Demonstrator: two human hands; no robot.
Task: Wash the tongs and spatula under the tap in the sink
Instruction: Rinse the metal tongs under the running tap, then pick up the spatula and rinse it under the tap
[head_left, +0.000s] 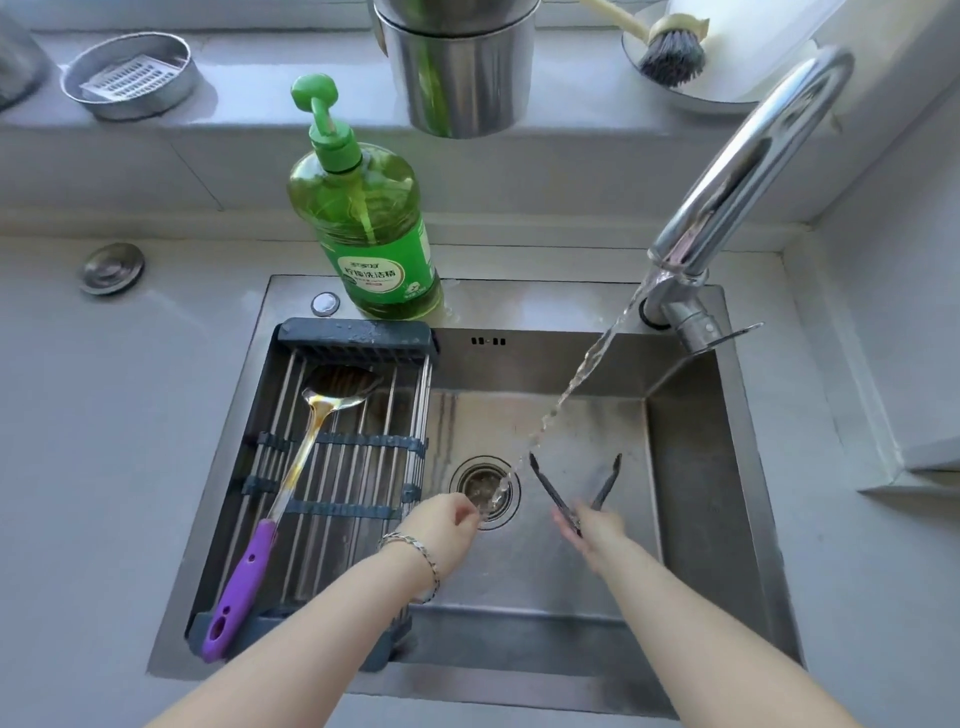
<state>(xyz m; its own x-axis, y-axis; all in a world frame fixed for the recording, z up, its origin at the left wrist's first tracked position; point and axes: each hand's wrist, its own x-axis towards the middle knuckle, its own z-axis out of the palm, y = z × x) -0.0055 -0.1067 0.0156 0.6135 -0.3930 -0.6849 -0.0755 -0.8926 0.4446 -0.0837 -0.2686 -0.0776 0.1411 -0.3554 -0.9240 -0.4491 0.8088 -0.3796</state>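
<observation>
My right hand (592, 530) grips dark tongs (550, 488) by their hinge end, low in the steel sink (691, 467). The two arms of the tongs spread apart and point away from me. Water pours from the chrome tap (748, 166) and falls just left of the tongs onto the drain (485, 491). My left hand (449, 519) hovers at the drain's near left edge with curled fingers, holding nothing, right beside the stream. A spatula (291, 467) with a purple handle and metal head lies on the drying rack (343, 447) over the sink's left half.
A green dish soap bottle (363, 218) stands on the sink's back rim. On the ledge behind are a steel pot (460, 67), a round metal dish (130, 75) and a dish brush (670, 52) in a white bowl. A sink plug (111, 267) lies on the left counter.
</observation>
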